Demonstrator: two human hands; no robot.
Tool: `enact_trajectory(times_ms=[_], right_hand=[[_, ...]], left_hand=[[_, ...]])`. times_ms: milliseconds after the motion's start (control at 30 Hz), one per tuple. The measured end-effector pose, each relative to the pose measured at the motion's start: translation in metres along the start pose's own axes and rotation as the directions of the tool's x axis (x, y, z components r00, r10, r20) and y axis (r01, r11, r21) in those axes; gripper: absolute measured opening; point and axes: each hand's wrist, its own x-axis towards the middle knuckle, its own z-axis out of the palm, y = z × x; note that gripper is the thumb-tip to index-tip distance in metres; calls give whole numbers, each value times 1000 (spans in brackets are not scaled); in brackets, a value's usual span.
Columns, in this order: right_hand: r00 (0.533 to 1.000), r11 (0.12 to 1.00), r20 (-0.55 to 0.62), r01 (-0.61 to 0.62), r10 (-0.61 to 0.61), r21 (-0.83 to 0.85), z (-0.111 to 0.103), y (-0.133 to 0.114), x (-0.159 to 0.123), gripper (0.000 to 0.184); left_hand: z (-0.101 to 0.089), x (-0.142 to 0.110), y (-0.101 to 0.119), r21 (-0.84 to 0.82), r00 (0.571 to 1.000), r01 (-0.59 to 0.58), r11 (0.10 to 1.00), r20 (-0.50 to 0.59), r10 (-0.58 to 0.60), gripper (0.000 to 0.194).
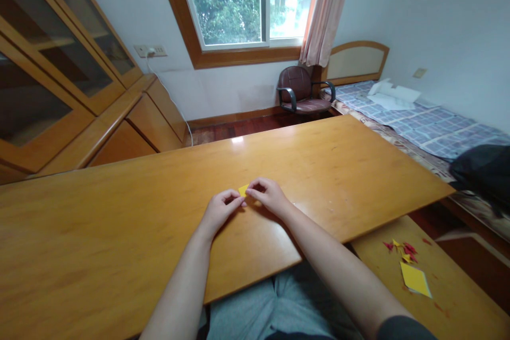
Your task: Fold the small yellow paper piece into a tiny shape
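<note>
The left hand pinches the near edge of the yellow paper, between both hands; the right hand grips its right side. Uneven pulling could skew or crease it. Farther right lie folded pieces.

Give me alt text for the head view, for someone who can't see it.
A left hand and right hand pinch a small yellow paper at a wooden table. Red and yellow shapes and a yellow sheet lie on a lower surface at right; a bed stands beyond.
</note>
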Motion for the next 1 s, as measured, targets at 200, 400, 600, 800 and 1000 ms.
enact_trajectory(times_ms=[200, 400, 600, 800, 1000], right_hand=[[1000, 1000, 14, -8, 7, 19, -1, -2, 0, 12], [998, 999, 63, 8, -10, 31, -1, -2, 0, 12], [998, 1000, 62, 1, -2, 28, -1, -1, -1, 12], [999, 1000, 52, 15, -16, 7, 0, -2, -1, 13], [999, 999, 44, -10, 8, 41, 0, -2, -2, 14]], left_hand=[[-2, 2, -7, -50, 999, -13, 999, 31, 15, 33], [-3, 2, -8, -21, 999, -19, 1000, 41, 20, 33], [-2, 1, -4, -11, 998, -5, 1000, 57, 5, 32], [-3, 0, -2, 97, 998, -11, 995, 62, 5, 30], [-2, 1, -3, 84, 999, 6, 996, 45, -10, 29]])
